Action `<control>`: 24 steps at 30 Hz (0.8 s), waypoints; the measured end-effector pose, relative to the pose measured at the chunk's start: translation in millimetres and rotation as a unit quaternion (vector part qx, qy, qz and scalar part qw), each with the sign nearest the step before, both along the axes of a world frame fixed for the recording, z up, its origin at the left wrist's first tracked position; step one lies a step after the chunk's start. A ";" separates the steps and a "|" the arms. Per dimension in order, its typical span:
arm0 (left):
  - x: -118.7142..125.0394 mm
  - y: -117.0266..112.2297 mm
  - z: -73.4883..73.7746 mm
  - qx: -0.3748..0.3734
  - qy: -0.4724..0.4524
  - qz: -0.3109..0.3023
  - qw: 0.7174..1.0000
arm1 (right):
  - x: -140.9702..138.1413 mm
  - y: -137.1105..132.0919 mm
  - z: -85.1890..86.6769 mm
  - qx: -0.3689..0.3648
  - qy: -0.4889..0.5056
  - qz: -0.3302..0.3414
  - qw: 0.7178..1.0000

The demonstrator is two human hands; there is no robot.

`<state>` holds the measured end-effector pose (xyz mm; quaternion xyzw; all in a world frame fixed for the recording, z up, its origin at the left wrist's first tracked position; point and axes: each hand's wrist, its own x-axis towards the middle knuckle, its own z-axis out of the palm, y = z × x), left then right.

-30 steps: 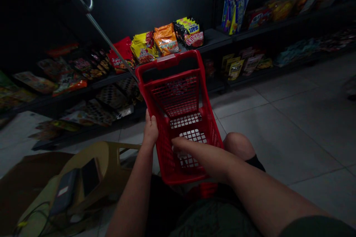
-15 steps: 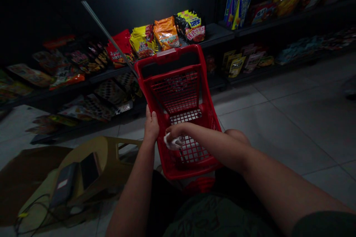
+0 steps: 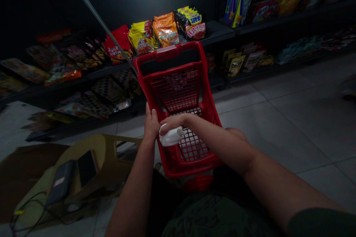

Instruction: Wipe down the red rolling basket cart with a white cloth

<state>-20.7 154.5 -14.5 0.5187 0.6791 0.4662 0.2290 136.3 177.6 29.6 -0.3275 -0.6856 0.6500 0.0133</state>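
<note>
Over the red plastic shopping basket [image 3: 169,52], a crumpled white item [image 3: 171,136] is held closed in the right hand [image 3: 174,121], while the basket's side is gripped firmly by the left hand [image 3: 151,126].

L hand [image 3: 151,126] upright, fingers [image 3: 148,113] curled round; R hand [image 3: 172,120] palm down, reaching across, close by; R forearm [image 3: 219,144] angled in, bare.

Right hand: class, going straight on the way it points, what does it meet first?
The right hand would probably meet the left hand gripping the red basket, though depth is unclear.
</note>
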 end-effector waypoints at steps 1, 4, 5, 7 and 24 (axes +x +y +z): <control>-0.5 0.4 -0.6 0.002 -0.003 -0.001 1.000 | -10.0 8.2 -4.8 -0.014 -0.003 0.042 0.999; -2.0 1.3 -2.7 0.007 0.001 -0.002 1.000 | -17.5 12.6 -21.1 -0.024 -0.064 0.095 0.993; -2.3 1.4 -3.0 0.008 0.005 -0.002 1.000 | -11.2 7.0 -25.3 -0.016 -0.088 0.073 0.993; -2.3 1.2 -2.9 0.004 0.012 -0.003 1.000 | 14.8 -14.7 -31.3 -0.011 -0.117 0.024 0.993; -3.8 -1.8 0.7 0.000 0.018 0.002 1.000 | -21.4 -2.8 -32.9 -0.009 -0.089 0.155 0.984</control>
